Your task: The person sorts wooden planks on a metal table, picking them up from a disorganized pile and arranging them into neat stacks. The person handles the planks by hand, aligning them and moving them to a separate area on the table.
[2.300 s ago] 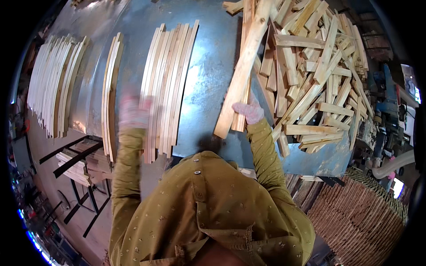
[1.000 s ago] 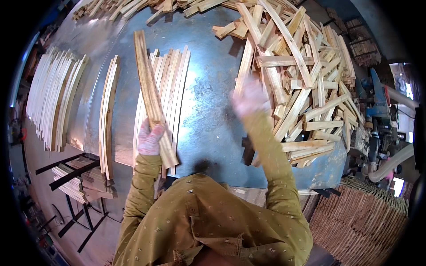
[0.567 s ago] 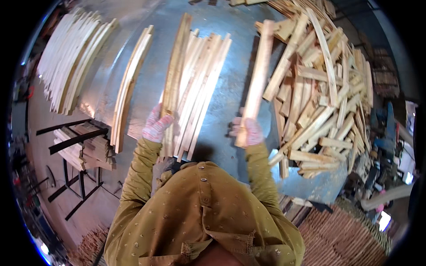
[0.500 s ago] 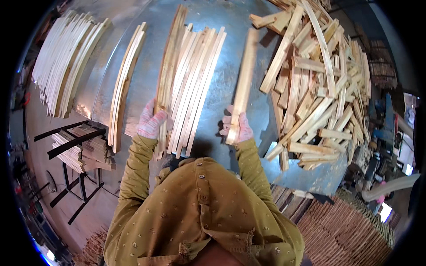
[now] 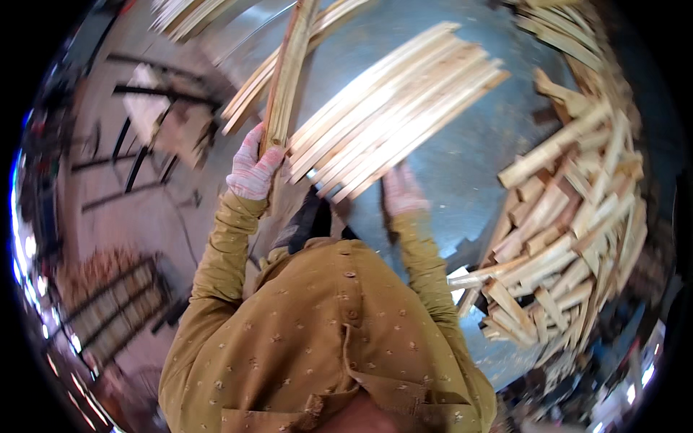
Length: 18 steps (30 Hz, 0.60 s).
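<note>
So my right hand (image 5: pixel 403 191) was just beside the near right edge of the strip row (image 5: pixel 404 101), too blurry to tell if those fingers were open or touching wood. My left hand (image 5: pixel 254 162) had its fingers closed round the near end of a long wooden strip (image 5: pixel 292 65), which pointed pretty much straight away from me. The row was right of that hand, between both, slanting off rightward across the surface (image 5: pixel 458 159). Past the held strip's left side was a thin bundle (image 5: pixel 253 94).
</note>
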Tool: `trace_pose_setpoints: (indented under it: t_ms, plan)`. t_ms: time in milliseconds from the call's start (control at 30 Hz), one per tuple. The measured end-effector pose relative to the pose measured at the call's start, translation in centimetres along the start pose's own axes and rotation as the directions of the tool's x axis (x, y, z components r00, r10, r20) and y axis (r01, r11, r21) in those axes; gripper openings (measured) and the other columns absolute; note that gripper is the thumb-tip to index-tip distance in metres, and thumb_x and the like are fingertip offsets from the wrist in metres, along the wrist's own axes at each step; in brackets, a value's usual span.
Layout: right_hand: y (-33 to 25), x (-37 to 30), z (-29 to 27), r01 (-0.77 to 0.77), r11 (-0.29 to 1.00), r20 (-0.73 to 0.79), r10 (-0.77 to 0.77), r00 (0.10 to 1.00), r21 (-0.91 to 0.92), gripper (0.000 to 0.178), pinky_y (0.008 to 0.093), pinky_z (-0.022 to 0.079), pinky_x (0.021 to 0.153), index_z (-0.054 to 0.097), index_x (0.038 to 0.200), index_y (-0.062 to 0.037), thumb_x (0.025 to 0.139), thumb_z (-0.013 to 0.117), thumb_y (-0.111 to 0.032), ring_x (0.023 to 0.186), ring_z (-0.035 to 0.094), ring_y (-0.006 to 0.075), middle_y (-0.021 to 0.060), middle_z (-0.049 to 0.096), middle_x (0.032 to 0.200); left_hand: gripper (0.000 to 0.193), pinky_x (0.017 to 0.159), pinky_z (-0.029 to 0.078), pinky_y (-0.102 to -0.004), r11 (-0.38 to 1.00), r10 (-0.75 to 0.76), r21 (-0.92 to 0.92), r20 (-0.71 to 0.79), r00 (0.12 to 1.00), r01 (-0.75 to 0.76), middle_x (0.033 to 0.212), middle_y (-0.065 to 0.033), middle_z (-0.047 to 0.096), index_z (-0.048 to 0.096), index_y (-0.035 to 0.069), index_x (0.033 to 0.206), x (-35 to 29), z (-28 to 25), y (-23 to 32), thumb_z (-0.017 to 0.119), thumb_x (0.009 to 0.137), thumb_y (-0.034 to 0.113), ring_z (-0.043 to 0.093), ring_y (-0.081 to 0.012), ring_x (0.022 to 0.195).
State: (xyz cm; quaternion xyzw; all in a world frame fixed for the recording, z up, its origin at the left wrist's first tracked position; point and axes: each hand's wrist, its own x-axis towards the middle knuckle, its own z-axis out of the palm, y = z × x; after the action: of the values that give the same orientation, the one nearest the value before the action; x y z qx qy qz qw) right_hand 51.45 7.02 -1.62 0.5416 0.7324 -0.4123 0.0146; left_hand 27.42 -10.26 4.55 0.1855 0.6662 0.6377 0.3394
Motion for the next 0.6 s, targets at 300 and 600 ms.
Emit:
trace_pose_setpoints:
  t_ms: [300, 600]
  plan:
    - [11.0, 11.5, 6.7, 0.761, 0.244, 0.158, -0.897, 0.412, -0.601, 0.035, 0.0466, 0.05, 0.091, 0.061, 0.117, -0.0012, 0.085, 0.057, -0.013, 0.102, 0.062, 0.0343, 0.019, 0.064, 0.112, 0.047, 0.054, 0.053, -0.0278, 0.99, 0.022, -0.011, -0.974, 0.226, -0.143, 0.091, -0.0078, 0.059, 0.04, 0.008, 0.136, -23.2, -13.8, -2.8, 0.056, 0.091, 0.006, 0.059, -0.0146, 0.066]
    - [0.8, 3.9, 5.2, 0.029, 0.991, 0.12, -0.045, 0.992, 0.129, 0.054, 0.0381, 0.053, 0.073, 0.056, 0.126, -0.0018, 0.094, 0.052, -0.045, 0.086, 0.061, 0.0272, 0.0138, 0.062, 0.103, 0.056, 0.048, 0.048, -0.0304, 0.976, -0.119, -0.202, -0.812, -0.571, 0.084, 0.083, -0.0062, 0.058, 0.034, 0.012, 0.144, -46.9, -20.2, -17.8, 0.058, 0.094, 0.021, 0.056, -0.0129, 0.06]
